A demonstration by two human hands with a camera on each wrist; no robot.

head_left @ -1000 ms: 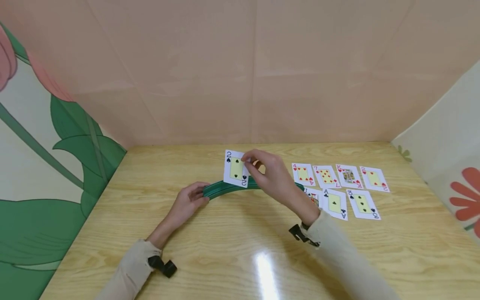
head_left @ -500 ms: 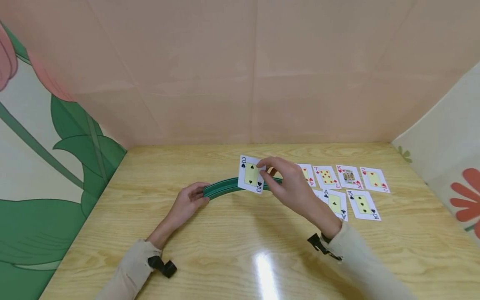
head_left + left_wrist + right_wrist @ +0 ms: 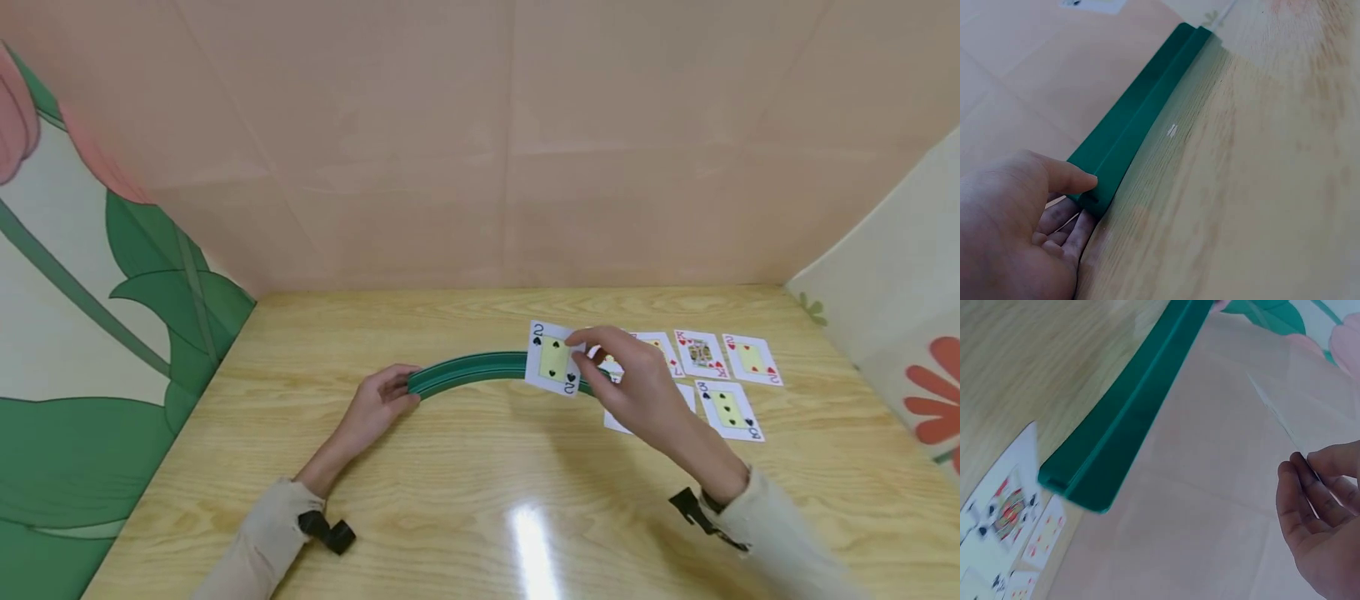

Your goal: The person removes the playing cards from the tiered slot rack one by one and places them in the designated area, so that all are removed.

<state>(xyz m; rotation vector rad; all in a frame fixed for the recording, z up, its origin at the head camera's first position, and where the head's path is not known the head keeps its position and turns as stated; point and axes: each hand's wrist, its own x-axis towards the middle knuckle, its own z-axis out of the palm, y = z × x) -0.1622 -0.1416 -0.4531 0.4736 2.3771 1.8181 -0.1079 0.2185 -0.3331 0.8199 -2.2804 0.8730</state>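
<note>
A curved green card holder (image 3: 468, 367) with a lengthwise slot lies on the wooden table. My left hand (image 3: 377, 406) pinches its left end; in the left wrist view the thumb rests on top of the holder (image 3: 1135, 119). Between thumb and fingers of my right hand (image 3: 637, 379) is a two of spades playing card (image 3: 553, 358), held face toward me above the holder's right part. Seen from the right wrist, this card (image 3: 1275, 412) is almost edge-on and apart from the holder. The holder's right end is partly hidden behind the card and right hand in the head view.
Face-up cards lie in two rows at the right, among them a king of hearts (image 3: 701, 354), a two of hearts (image 3: 752, 359) and a spade card (image 3: 729, 411). My right hand covers some of them. A pink wall covering (image 3: 450, 167) rises behind the table (image 3: 450, 500).
My right hand has carried the two of spades rightward and slightly nearer along the holder, uncovering more of its middle. The left hand has stayed at the holder's left end.
</note>
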